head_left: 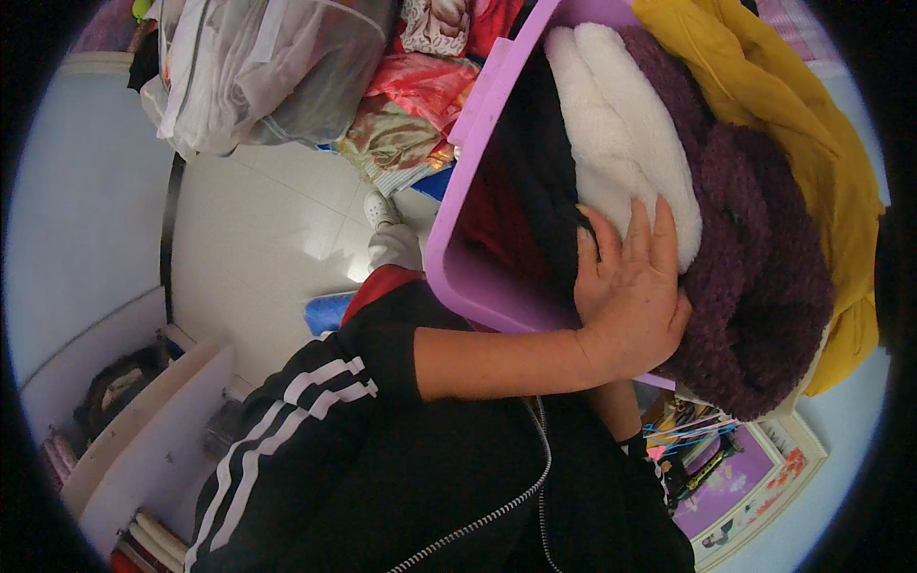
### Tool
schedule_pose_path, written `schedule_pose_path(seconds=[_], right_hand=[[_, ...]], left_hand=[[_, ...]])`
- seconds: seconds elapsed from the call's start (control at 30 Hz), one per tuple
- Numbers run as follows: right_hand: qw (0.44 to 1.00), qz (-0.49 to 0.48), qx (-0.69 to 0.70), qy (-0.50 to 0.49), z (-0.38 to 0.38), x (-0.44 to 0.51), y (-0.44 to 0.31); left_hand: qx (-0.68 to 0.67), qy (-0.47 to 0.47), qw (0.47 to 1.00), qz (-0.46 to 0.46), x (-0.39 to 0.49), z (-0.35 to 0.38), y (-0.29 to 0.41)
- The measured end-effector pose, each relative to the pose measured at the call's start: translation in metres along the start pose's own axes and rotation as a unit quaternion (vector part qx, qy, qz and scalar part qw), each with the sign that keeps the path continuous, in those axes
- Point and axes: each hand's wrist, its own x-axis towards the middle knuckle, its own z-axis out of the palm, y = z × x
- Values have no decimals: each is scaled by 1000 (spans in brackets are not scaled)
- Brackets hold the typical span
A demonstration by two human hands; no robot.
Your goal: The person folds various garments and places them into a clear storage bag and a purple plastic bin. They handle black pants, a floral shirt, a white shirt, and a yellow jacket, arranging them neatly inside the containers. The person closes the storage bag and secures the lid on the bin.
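Observation:
My left hand [630, 294] lies spread, back upward, across a cream fleece garment [623, 122]. Its fingertips press on the fleece, and its outer fingers rest near black cloth [534, 129]. These clothes fill a lilac plastic tub [451, 236], tilted against my lap. A dark purple fuzzy garment [759, 251] bulges over the tub's right side, with a mustard-yellow garment [795, 122] beyond it. Dark red cloth [494, 215] shows deeper inside. Of my right arm only a bit of forearm [617, 408] is visible; the right hand is hidden behind the left arm and the clothes.
A translucent zipped storage bag [279, 71] stands at upper left, beside piled red and patterned fabrics [423, 93]. Pale floor tiles [265, 215] lie below, with a foot in a white clog [380, 208]. Open shelving [143, 430] is at lower left; a cluttered purple-topped surface [731, 480] is at lower right.

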Motion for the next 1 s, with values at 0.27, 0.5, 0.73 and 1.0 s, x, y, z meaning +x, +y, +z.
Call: schedule_pose_path(seconds=[0.27, 0.5, 0.73, 1.0], right_hand=[[795, -61, -603, -25, 18, 2, 20], [302, -57, -940, -147, 10, 17, 16], [331, -53, -912, -235, 0, 26, 21], [262, -79, -914, -300, -14, 35, 43]], left_hand=[[7, -80, 995, -51, 2, -10, 8], [-200, -39, 979, -7, 5, 3, 1], [-245, -65, 967, 22, 9, 4, -1], [-277, -64, 959, 19, 12, 8, -2]])
